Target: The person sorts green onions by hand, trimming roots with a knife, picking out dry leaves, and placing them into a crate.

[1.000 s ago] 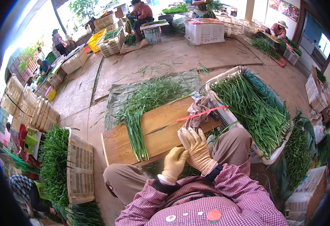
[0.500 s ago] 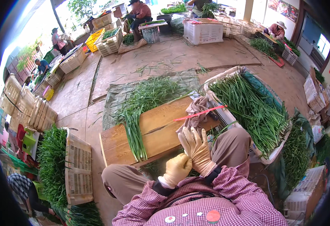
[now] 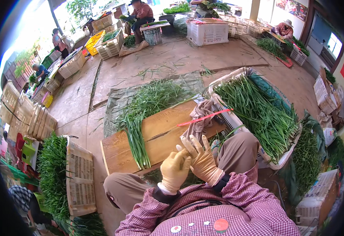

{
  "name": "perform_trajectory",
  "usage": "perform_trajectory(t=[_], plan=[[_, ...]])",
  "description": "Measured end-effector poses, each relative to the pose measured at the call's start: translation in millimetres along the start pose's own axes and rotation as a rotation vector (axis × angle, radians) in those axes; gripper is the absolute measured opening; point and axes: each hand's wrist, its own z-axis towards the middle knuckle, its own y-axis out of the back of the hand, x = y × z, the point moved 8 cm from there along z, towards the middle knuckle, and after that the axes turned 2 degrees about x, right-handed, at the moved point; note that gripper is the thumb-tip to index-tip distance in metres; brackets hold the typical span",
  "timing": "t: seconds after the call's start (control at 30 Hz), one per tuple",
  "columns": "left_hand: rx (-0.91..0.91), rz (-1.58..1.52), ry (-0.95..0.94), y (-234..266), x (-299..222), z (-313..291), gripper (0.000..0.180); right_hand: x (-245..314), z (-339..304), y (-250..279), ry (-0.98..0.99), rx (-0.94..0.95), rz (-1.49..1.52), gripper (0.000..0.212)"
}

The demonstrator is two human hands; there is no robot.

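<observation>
My left hand (image 3: 174, 170), in a pale yellow work glove, is closed around the thumb side of the right glove. A whitish tip shows just above its curled fingers. My right hand (image 3: 206, 164), in a matching glove, has its fingers stretched and spread, holding nothing. Both hands are above my lap, at the near edge of a wooden board (image 3: 166, 135). On the board's left part lies a bunch of long green leafy stalks with pale ends (image 3: 137, 143). A crumpled cloth (image 3: 202, 114) and a thin red strip (image 3: 204, 117) lie on its right part.
Loose greens (image 3: 156, 96) are heaped on a dark sheet (image 3: 115, 103) beyond the board. A white crate (image 3: 214, 89) full of greens stands at right, another crate (image 3: 79, 177) at left. Several people work among crates farther off.
My left hand has moved up and a little left, from the base of the right hand to its thumb side. The right hand's fingers have spread more. The bunch stays on the board.
</observation>
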Motion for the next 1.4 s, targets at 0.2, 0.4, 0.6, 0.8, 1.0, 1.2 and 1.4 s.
perform_trajectory(t=[0.2,0.4,0.6,0.8,1.0,1.2,1.4], plan=[[0.092,0.068,-0.105,-21.9,-9.5,-5.8,0.009,-2.7,0.2,-3.2,0.009,-0.005,0.065,0.057],[0.179,-0.126,-0.124,-42.4,-10.1,-5.6,0.006,-27.1,-12.8,-29.7,-0.032,0.251,0.154,0.033],[0.143,-0.372,0.101,-26.4,52.6,-9.3,0.009,-90.6,-21.9,76.5,-0.152,-0.103,0.023,0.018],[0.136,-0.532,0.636,-43.6,167.3,-50.6,0.011,-296.1,-134.1,132.2,-0.699,-0.115,-0.022,0.021],[0.288,-0.551,0.726,-84.9,168.8,-60.0,0.013,-442.1,-306.2,63.1,-1.152,0.183,-0.121,0.052],[0.489,-0.449,0.64,-137.6,155.6,-58.1,0.012,-455.2,-222.7,-2.3,-0.933,0.043,0.166,0.056],[0.703,-0.277,0.525,-172.9,156.4,-73.1,0.014,-518.1,-96.3,-76.1,-0.878,0.049,0.38,0.073]])
